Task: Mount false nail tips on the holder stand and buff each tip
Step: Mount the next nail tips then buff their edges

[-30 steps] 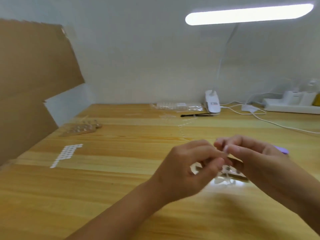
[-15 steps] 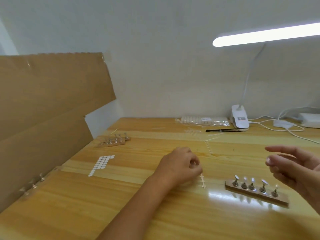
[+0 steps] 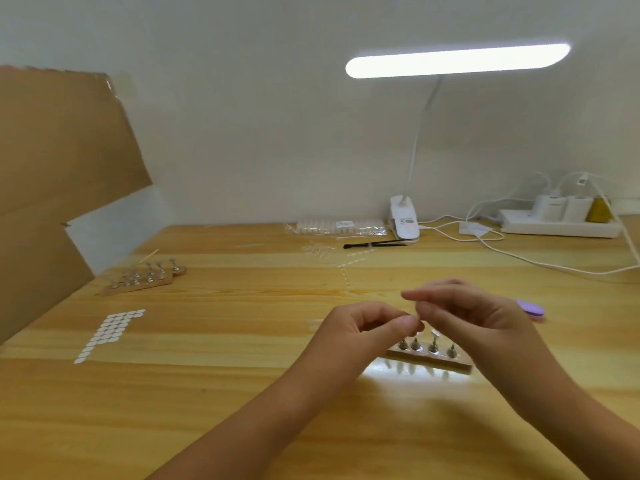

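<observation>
Pinching left hand [image 3: 374, 327] fingertips together, contents unreadable; right hand [image 3: 478, 317] grip we can't tell. Wooden peg-studded holder stand [image 3: 446, 363] lies 6 o'clock of pinch, axis 9-to-3.

One view only, worn on the head: it looks forward and down, close over the left hand [image 3: 367, 327] and right hand [image 3: 478, 317], the table [image 3: 207, 393] stretching beyond them to the wall [image 3: 277, 133].
</observation>
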`<state>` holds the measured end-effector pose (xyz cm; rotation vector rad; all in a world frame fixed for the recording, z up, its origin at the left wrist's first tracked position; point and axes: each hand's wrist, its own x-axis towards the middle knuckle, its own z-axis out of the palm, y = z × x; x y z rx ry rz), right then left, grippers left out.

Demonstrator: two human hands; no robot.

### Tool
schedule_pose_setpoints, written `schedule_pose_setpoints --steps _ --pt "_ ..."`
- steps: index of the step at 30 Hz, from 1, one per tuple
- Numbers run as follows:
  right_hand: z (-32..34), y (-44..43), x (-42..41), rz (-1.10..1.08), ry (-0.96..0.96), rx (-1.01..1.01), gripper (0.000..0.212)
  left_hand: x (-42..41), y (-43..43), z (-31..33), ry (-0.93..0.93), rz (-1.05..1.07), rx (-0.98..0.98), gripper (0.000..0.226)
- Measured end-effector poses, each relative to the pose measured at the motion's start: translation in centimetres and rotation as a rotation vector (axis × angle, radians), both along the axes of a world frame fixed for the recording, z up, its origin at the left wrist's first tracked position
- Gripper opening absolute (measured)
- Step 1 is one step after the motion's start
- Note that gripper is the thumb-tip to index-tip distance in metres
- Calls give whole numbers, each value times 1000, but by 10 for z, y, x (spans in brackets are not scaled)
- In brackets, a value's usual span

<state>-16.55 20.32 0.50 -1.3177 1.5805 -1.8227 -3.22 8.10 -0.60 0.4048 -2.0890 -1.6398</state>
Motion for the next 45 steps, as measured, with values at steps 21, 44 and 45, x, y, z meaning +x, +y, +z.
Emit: schedule_pose_setpoints --steps 21,44,45 --pt "-12 -5 -16 -14 234 69 26 0 -16 -1 -78 138 -79 19" --pt "-26 -20 -12 -296 1158 157 16 -15 -23 -25 -289 231 -484 14" --pt "-26 -20 -12 -292 1161 159 15 -15 -24 -25 -292 232 -481 14"
